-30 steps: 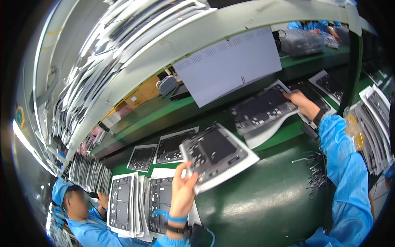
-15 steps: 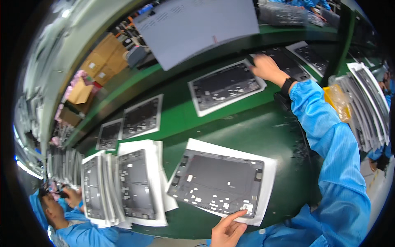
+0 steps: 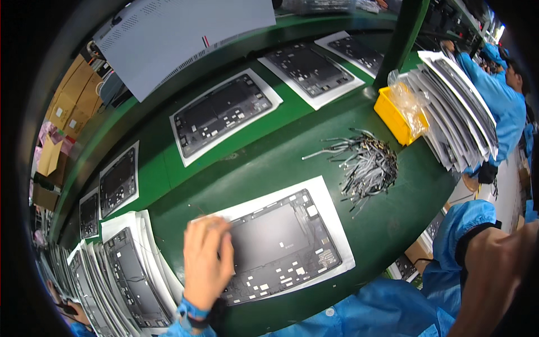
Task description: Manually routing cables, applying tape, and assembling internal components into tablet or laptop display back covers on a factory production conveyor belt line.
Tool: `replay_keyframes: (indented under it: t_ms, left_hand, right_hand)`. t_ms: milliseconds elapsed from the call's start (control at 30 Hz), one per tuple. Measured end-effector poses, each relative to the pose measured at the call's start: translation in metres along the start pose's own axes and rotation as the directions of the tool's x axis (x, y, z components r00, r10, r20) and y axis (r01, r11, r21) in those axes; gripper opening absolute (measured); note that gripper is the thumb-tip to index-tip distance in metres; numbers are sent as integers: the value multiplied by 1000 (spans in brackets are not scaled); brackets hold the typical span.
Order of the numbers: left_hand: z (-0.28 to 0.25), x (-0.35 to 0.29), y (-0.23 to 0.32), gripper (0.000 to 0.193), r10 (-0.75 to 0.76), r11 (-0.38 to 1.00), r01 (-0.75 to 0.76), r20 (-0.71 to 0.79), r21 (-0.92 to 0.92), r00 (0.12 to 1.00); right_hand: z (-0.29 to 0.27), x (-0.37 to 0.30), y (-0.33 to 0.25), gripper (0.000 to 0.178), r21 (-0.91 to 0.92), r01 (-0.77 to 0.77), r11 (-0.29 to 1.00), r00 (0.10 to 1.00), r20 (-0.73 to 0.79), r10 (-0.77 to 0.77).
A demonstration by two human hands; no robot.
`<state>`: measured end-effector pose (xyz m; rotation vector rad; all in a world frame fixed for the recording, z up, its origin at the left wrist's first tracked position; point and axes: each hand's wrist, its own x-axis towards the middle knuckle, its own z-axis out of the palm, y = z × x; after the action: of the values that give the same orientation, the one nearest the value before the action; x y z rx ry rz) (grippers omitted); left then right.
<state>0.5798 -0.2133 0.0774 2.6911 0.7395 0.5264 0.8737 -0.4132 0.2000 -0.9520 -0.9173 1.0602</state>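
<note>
My left hand [image 3: 206,259] hovers over the left part of a dark tablet-sized panel [image 3: 275,230] with white pads, lying on white sheet paper [image 3: 331,224]. Its fingers are curled together; a thin dark strand shows near the fingertips, but what they hold is hidden. At the lower right edge, my right hand [image 3: 497,269] is blurred and its fingers are out of sight. Beyond the panel, a pile of grey and black short cables [image 3: 368,165] lies on the green table [image 3: 269,168].
Similar panels on paper [image 3: 224,115] line the raised green ledge. Stacked panels [image 3: 132,275] stand at the left, more stacks [image 3: 449,112] at the right. Beside them is a yellow bin [image 3: 398,118] with clear plastic bags. A green post [image 3: 401,45] rises behind. A person in blue [image 3: 494,95] works far right.
The view has swung right, bringing the cable pile into sight. My right hand has come back from the far ledge to the lower right; my left hand has left the panel's near corner.
</note>
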Motion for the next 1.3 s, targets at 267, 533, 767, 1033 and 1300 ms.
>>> replay_keyframes:
  t_ms: [267,533,767,1033,1300]
  left_hand:
    - [17,7,-34,27,-154,981,145,-59,-126,986]
    - [4,-16,-33,25,-258,932,266,66,-246,964]
    - [6,-26,-42,18,-177,935,172,13,-311,984]
    - [11,-26,-33,17,-149,934,136,-14,-330,989]
    - [19,-35,-35,17,-144,935,119,-53,-336,988]
  right_hand:
    - [-33,-24,3,31,-314,89,945,992,111,-56]
    - [-35,-18,14,31,-582,246,775,955,282,-91]
    - [-57,-67,4,31,-793,353,497,932,345,-111]
    - [-69,27,91,26,-991,105,-81,981,117,-153]
    - [-131,40,127,24,-994,-52,98,992,-62,-107]
